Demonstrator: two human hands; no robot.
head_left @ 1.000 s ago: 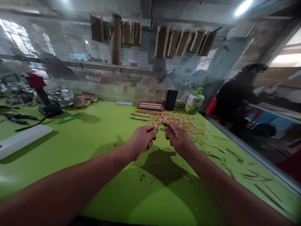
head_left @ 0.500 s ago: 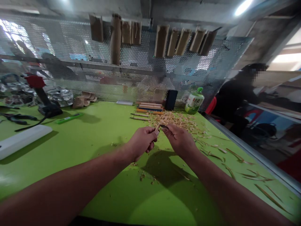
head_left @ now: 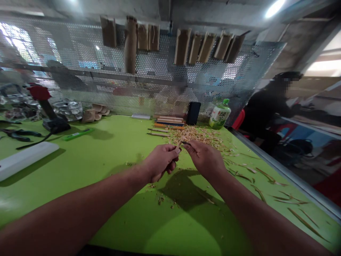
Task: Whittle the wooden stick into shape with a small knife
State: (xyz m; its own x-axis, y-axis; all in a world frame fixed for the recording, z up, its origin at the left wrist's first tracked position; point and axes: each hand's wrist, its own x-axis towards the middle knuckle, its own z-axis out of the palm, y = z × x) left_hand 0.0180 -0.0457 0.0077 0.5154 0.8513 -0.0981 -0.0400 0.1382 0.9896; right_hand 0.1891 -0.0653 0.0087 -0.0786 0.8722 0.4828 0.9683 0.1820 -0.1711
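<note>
1. The left hand (head_left: 160,163) is clamped on a thin pale wooden stick (head_left: 179,143), which angles up and right at the centre of the frame. The right hand (head_left: 205,159) is closed around a small dark-bladed knife (head_left: 185,143), its tip just beside the stick.
2. Compared with the earlier frames, the knife tip sits closer to the stick, and the two hands are only slightly apart.
3. Behind the hands, a loose heap of curled pale wood shavings (head_left: 195,137) lies on the glossy green tabletop (head_left: 119,213) – longer, darker strips (head_left: 270,179) scatter toward the lower right.
4. Past the heap stand a green-capped plastic bottle (head_left: 220,115) and a black upright block (head_left: 193,113). Slim wooden sticks (head_left: 158,132) lie to its left.
5. Kraft-paper sleeves (head_left: 130,44) hang along the top of a perforated metal panel (head_left: 80,71).
6. At the right of the frame, a co-worker (head_left: 266,106) in dark clothing sits beyond the tabletop's metal edge (head_left: 287,170).
</note>
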